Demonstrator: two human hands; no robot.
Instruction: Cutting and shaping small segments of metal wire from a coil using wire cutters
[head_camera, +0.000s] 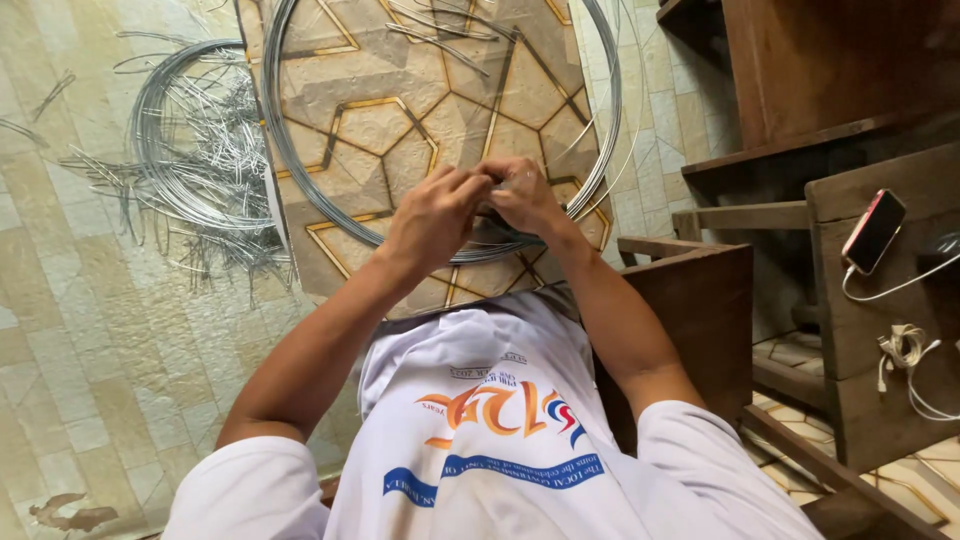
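Observation:
My left hand (437, 212) and my right hand (524, 193) meet in front of me, fingertips pinched together over the near edge of a large coil of silver wire (290, 160). Both hands seem to grip the wire where they touch; what lies between the fingers is hidden. The coil lies on a patterned brown and gold mat (380, 120) on the floor. A few short cut wire pieces (440, 35) lie on the mat at the far side.
A second coil with a heap of cut wire pieces (195, 160) lies on the tiled floor at the left. Wooden furniture (700, 300) stands at the right, with a phone (873, 230) and white cables (905, 350) on it.

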